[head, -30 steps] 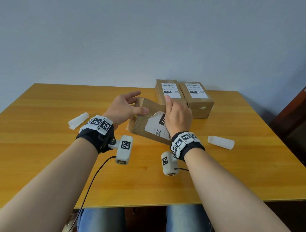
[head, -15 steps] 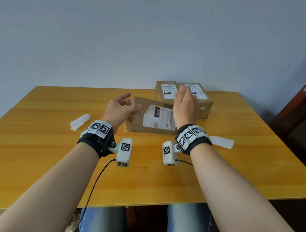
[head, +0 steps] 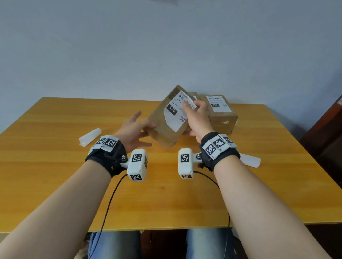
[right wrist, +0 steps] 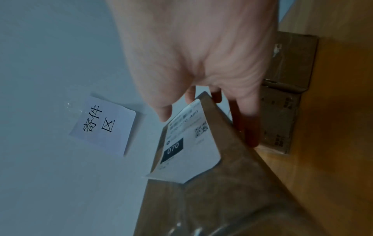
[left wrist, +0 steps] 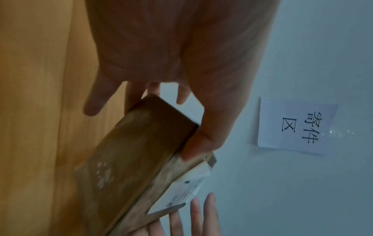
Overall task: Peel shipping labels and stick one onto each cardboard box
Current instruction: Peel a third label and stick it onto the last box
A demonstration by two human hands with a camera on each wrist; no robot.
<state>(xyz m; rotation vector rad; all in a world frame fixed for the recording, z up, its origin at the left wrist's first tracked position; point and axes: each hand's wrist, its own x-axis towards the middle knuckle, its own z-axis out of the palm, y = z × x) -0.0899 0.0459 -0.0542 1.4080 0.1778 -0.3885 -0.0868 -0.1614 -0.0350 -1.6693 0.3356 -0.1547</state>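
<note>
A cardboard box [head: 164,129] is held tilted above the table between both hands. It bears a white shipping label [head: 175,113] printed "070", whose lower corner looks slightly lifted. My left hand [head: 141,125] holds the box's lower left corner, thumb on the front, fingers behind [left wrist: 139,99]. Gripping the upper right edge is my right hand [head: 194,112], with the thumb on the label [right wrist: 187,148] and fingers behind the box [right wrist: 212,199]. Two more labelled boxes stand at the back: one [head: 220,112] in plain sight, the other [head: 193,95] mostly hidden.
Two white curled paper rolls lie on the wooden table [head: 65,163], one at the left [head: 89,139], one at the right [head: 249,160]. A paper sign [left wrist: 292,126] is taped to the wall behind. A dark wooden door [head: 334,128] stands at the right.
The box has risen off the table and tipped up on end, moving back and right. My right hand has gone from pressing the label to gripping the box's upper edge.
</note>
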